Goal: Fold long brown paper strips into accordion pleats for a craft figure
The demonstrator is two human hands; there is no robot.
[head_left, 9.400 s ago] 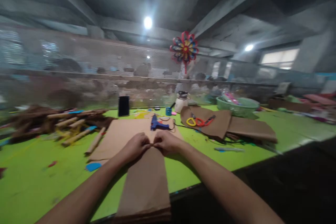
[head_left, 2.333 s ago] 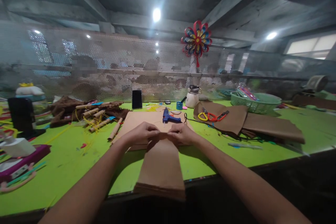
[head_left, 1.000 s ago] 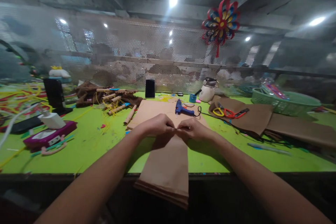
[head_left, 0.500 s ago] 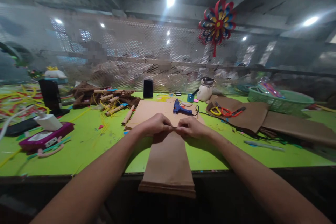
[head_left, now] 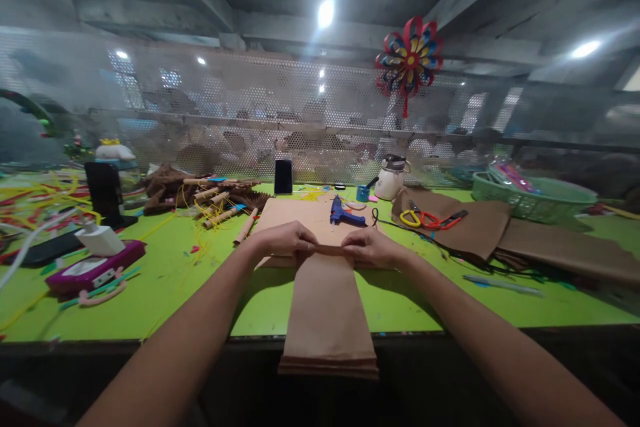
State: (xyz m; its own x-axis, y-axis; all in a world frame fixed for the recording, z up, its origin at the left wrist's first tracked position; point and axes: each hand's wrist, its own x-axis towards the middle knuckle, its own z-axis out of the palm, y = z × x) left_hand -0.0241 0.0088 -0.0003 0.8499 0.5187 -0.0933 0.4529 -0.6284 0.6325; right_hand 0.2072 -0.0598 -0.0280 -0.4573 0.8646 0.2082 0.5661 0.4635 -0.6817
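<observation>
A strip of brown kraft paper (head_left: 327,310) runs toward me and hangs over the table's front edge, its near end showing several stacked layers. Its far end is folded into a narrow band between my hands. My left hand (head_left: 290,237) pinches the left side of that fold, and my right hand (head_left: 367,245) pinches the right side. Beneath and beyond them lies a flat stack of tan paper sheets (head_left: 285,212). On this stack, just past my right hand, rests a blue hot glue gun (head_left: 345,213).
Scissors (head_left: 435,219) and brown paper (head_left: 465,210) lie to the right, near a green basket (head_left: 535,197). A white jug (head_left: 390,179) and phone (head_left: 283,177) stand at the back. Leftward are rolled paper tubes (head_left: 220,217) and a purple power strip (head_left: 97,270).
My hands have moved apart, from nearly touching to the two sides of the strip, and the folded band now shows between them. The view has shifted slightly.
</observation>
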